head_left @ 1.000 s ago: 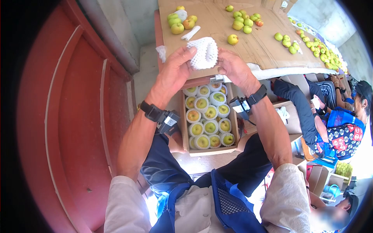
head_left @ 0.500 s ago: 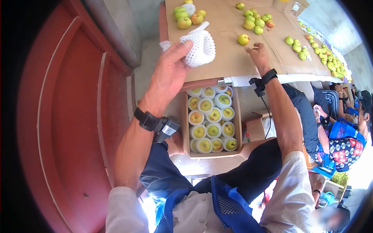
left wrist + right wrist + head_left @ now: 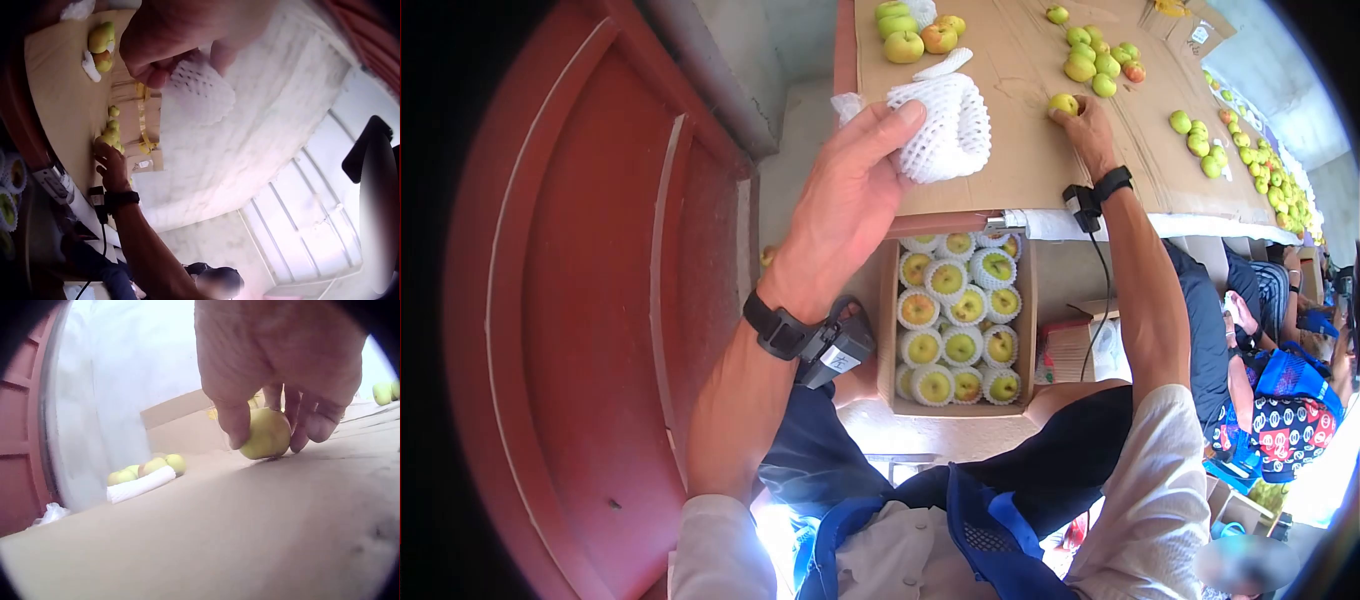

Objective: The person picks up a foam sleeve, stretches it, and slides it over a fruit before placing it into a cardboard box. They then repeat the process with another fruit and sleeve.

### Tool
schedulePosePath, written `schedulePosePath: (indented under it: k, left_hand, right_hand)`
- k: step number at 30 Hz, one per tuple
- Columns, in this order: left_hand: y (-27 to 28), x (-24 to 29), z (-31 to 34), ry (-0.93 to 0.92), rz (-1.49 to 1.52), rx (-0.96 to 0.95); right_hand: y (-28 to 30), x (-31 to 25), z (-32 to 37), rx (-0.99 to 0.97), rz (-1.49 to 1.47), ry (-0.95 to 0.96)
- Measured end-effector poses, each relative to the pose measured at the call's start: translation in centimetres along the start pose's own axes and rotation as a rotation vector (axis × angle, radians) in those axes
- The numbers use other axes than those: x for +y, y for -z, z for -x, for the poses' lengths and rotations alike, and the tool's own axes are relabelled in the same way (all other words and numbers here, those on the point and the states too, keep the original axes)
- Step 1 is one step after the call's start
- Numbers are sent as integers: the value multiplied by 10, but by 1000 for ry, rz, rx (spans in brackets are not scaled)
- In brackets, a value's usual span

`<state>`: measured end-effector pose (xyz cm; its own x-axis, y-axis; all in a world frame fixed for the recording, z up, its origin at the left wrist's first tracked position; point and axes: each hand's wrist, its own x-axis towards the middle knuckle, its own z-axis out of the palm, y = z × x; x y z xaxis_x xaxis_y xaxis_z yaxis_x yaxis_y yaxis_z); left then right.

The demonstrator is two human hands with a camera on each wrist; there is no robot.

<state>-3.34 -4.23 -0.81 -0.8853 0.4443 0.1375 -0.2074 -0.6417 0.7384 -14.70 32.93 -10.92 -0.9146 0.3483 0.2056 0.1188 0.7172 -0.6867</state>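
Note:
My left hand [image 3: 860, 190] pinches a white foam net sleeve [image 3: 945, 130], its mouth spread into a loop, up in front of the table edge. In the left wrist view the same sleeve [image 3: 203, 90] hangs from the fingertips. Over the cardboard-covered table [image 3: 1000, 150], my right hand [image 3: 1090, 135] has thumb and fingers around a yellow-green apple [image 3: 1062, 104]. The right wrist view shows that apple [image 3: 269, 434] low at the cardboard, thumb on one side and fingers on the other. Below the table edge, a carton [image 3: 888, 350] holds rows of apples in foam sleeves.
Several loose apples [image 3: 903, 46] lie at the table's far left beside a flat foam sleeve [image 3: 943, 65]. More apples form groups [image 3: 1105, 66] farther back and a long pile [image 3: 1275, 185] at right. A red door [image 3: 570, 300] stands at left; another person [image 3: 1280, 420] sits at right.
My right hand has left the foam sleeve, reached right over the table and taken hold of the single apple. The left hand keeps the sleeve. The head view has shifted.

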Motion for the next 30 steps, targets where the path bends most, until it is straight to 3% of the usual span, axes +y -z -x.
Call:
schedulePosePath:
  k: [1, 3, 4, 6, 7, 9, 12, 22, 24, 28, 30]
  left_hand:
    - [0, 1, 0, -4, 14, -2]
    - [0, 4, -1, -12, 34, -4]
    - [2, 5, -1, -14, 52, -9]
    - [4, 7, -2, -19, 77, -18]
    - [6, 8, -3, -19, 80, -28]
    - [7, 7, -2, -25, 86, -42]
    - [5, 6, 0, -55, 71, 38]
    - [14, 5, -6, -50, 97, 32]
    - [15, 4, -4, -53, 101, 14]
    - [15, 5, -4, -68, 88, 23]
    - [18, 4, -7, -69, 88, 39]
  right_hand:
    - [3, -3, 6, 0, 4, 5]
    - [8, -9, 26, -234, -530, -77]
    - [9, -14, 34, -235, -523, -74]
    - [10, -26, 50, -441, -1106, -228]
    - [12, -32, 58, -439, -1098, -227]
    - [19, -45, 71, -627, -1421, -180]
    - [30, -73, 91, -764, -1517, -98]
    - [54, -117, 140, -821, -1560, 35]
    - [55, -119, 147, -683, -1392, 32]
    - [52, -111, 146, -685, -1215, 30]
    - [47, -105, 145, -529, -896, -50]
